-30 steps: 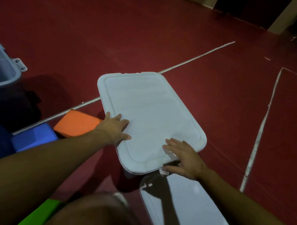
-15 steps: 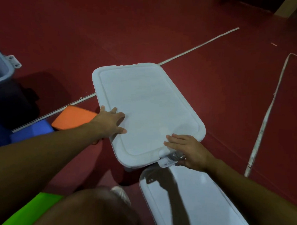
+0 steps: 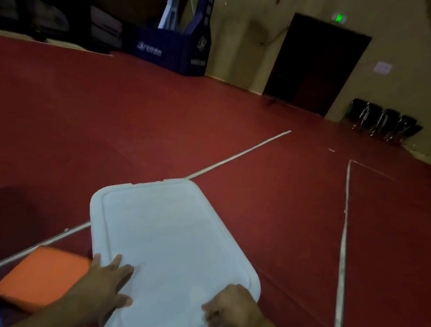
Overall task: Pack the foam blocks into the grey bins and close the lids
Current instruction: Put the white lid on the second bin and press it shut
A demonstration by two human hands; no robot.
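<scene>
The left hand (image 3: pixel 110 280) presses flat, fingers straight, on the near-left part of the white rectangular plastic lid (image 3: pixel 171 240); the right hand (image 3: pixel 232 310) curls over its near edge, seemingly at a latch. Uneven pressure could leave the lid unseated. An orange foam block (image 3: pixel 41 277) lies unpacked on the red floor (image 3: pixel 280 228).

The lid (image 3: pixel 166 238) looks like smooth pale plastic — faintly satin, with a moulded raised rim around its edge. At about eight o'clock from it lies an orange block (image 3: pixel 40 276), matt and soft-looking like foam, its face even and without shine. The floor (image 3: pixel 112 134) is a dull red sheet surface, smooth, taking only a weak sheen toward twelve o'clock. White lines (image 3: pixel 343 243) on it look like flat tape or paint — worn and slightly uneven at the edges.
</scene>
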